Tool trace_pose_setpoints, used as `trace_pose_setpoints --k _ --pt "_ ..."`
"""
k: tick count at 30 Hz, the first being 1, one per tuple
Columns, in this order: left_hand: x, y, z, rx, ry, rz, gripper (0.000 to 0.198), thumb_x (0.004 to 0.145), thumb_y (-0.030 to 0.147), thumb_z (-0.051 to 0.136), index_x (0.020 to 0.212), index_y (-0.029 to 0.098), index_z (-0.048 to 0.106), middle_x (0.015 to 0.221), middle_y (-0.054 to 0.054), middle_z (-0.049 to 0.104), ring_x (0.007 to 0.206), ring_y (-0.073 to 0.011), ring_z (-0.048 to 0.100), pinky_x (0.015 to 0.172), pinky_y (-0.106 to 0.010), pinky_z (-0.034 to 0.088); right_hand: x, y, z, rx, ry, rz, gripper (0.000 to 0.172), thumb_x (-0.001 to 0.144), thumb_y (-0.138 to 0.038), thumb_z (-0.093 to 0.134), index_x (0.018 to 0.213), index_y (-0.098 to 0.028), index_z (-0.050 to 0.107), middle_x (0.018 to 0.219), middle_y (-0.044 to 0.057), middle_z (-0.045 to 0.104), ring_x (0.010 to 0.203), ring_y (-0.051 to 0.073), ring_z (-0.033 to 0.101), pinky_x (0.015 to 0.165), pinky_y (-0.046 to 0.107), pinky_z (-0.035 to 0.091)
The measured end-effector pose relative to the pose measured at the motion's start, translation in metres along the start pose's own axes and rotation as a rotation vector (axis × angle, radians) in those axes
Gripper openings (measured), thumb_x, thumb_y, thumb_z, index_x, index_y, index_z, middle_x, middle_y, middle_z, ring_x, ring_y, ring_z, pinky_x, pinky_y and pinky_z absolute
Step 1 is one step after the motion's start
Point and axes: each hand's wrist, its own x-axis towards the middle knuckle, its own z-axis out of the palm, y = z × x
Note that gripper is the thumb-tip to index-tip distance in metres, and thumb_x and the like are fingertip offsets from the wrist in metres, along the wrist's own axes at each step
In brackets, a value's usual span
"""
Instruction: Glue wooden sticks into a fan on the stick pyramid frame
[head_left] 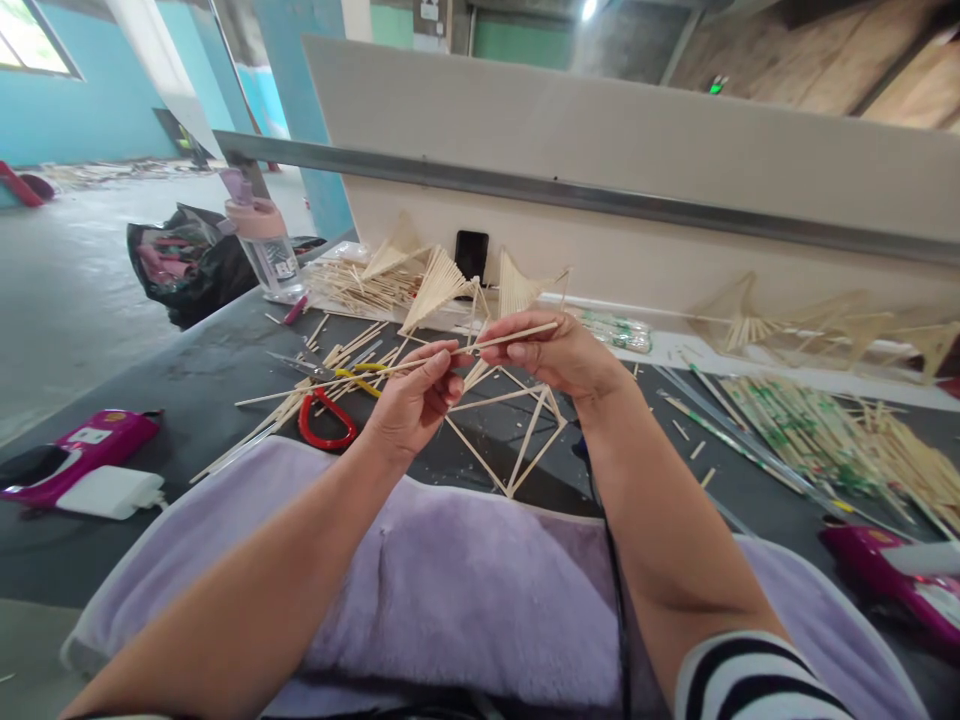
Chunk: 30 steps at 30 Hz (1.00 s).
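A thin wooden stick (pixel 536 331) runs between my hands above the table, its right end tilted up. My left hand (pixel 416 400) pinches it toward the left, while my right hand (pixel 559 355) grips it with thumb and fingers farther right. Beneath and behind them stands an open framework of joined wooden sticks (pixel 499 399), partly hidden by my hands. Left of my left hand lie scissors (pixel 322 376) with red and yellow handles, on top of loose sticks (pixel 262 430).
Fan-shaped stick models (pixel 436 285) and a black phone (pixel 472 255) lean along the white partition. A bottle (pixel 266 250) stands back left. Chopsticks in green-printed wrappers (pixel 795 430) lie right. Magenta devices (pixel 97 450) sit at both sides; a purple cloth (pixel 480 600) covers the front.
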Motion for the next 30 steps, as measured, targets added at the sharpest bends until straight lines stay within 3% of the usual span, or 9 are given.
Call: trace_pose_setpoints --k 2,6,10,14,19,22,30 --pt "0.001 0.001 0.000 0.014 -0.006 -0.028 0.025 0.072 0.029 0.068 0.096 0.020 0.064 0.082 -0.002 0.068 0.053 -0.0053 0.055 0.045 -0.015 0.042 0.001 -0.002 -0.001 -0.027 0.052 -0.042 0.028 0.061 -0.037 0.076 0.081 -0.019 0.067 0.087 0.003 0.069 0.080 0.018 0.066 0.079 0.035 0.054" --pt "0.006 0.004 -0.007 0.045 0.007 -0.034 0.029 0.073 0.033 0.067 0.099 0.019 0.063 0.080 -0.002 0.067 0.052 -0.0044 0.054 0.046 -0.015 0.043 0.005 -0.004 -0.010 -0.091 0.307 -0.092 0.031 0.074 -0.051 0.062 0.084 -0.021 0.060 0.086 0.003 0.069 0.074 0.015 0.067 0.072 0.032 0.056" --pt "0.017 0.002 -0.030 0.237 0.139 -0.074 0.024 0.071 0.031 0.069 0.086 0.014 0.063 0.073 -0.002 0.064 0.054 -0.0055 0.057 0.048 -0.015 0.046 0.010 0.006 -0.027 -0.115 0.448 -0.085 0.032 0.080 -0.053 0.054 0.085 -0.021 0.054 0.078 0.002 0.068 0.069 0.013 0.067 0.066 0.029 0.057" --pt "0.025 -0.006 -0.054 0.547 0.250 -0.280 0.017 0.068 0.020 0.070 0.079 0.011 0.061 0.059 0.000 0.059 0.047 -0.0073 0.057 0.043 -0.015 0.044 0.015 0.024 -0.039 -0.071 0.396 0.038 0.030 0.076 -0.047 0.062 0.077 -0.018 0.055 0.068 0.002 0.066 0.062 0.014 0.067 0.064 0.030 0.057" --pt "0.024 -0.012 -0.063 0.635 0.113 -0.480 0.022 0.066 0.015 0.070 0.084 0.011 0.058 0.055 -0.001 0.060 0.047 -0.0096 0.059 0.044 -0.017 0.046 0.016 0.031 -0.042 -0.053 0.373 0.140 0.029 0.072 -0.042 0.069 0.073 -0.017 0.055 0.062 0.001 0.065 0.057 0.014 0.066 0.060 0.028 0.057" --pt "0.023 -0.013 -0.063 0.625 0.045 -0.512 0.025 0.062 0.013 0.072 0.083 0.010 0.059 0.061 -0.001 0.062 0.050 -0.0085 0.060 0.047 -0.017 0.048 0.015 0.032 -0.041 -0.060 0.354 0.164 0.028 0.071 -0.040 0.070 0.071 -0.016 0.056 0.059 0.001 0.064 0.056 0.014 0.066 0.059 0.028 0.058" --pt "0.025 -0.015 -0.066 0.619 0.062 -0.499 0.017 0.061 0.006 0.069 0.076 0.011 0.062 0.067 -0.001 0.064 0.058 -0.0089 0.062 0.058 -0.021 0.052 0.015 0.034 -0.038 -0.086 0.312 0.201 0.022 0.073 -0.033 0.070 0.071 -0.015 0.058 0.064 0.005 0.066 0.061 0.016 0.067 0.063 0.031 0.059"
